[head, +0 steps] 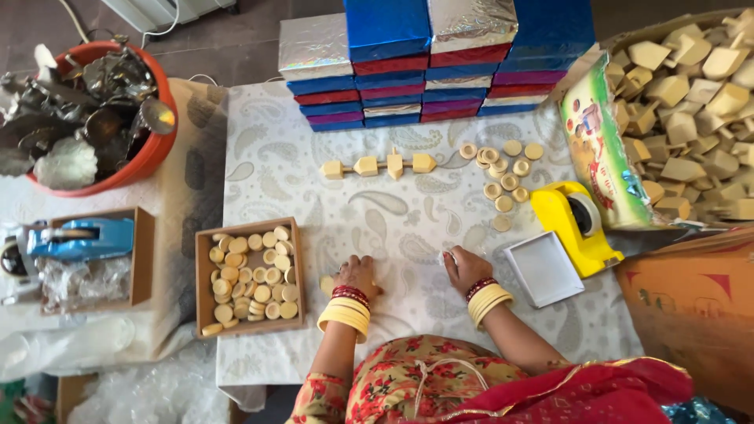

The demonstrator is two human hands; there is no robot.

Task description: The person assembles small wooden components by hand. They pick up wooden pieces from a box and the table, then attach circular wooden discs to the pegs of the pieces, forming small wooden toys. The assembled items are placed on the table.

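My left hand (357, 275) rests knuckles-up on the paisley cloth (408, 228), fingers curled, beside a pale round disc (327, 285) at its left edge. My right hand (465, 268) lies on the cloth a little to the right, fingers bent around something small and clear that I cannot make out. Both wrists wear yellow and red bangles. A row of small house-shaped wooden blocks (378, 166) sits farther up the cloth. A loose cluster of round discs (503, 177) lies to their right.
A wooden tray (203, 275) full of discs is left of my hands. A yellow tape dispenser (573, 224) and white box lid (543, 268) lie right. Foil-wrapped boxes (432, 63) are stacked at the back. A carton of wooden blocks (691, 110), an orange tub (149, 157), a blue dispenser (78, 237).
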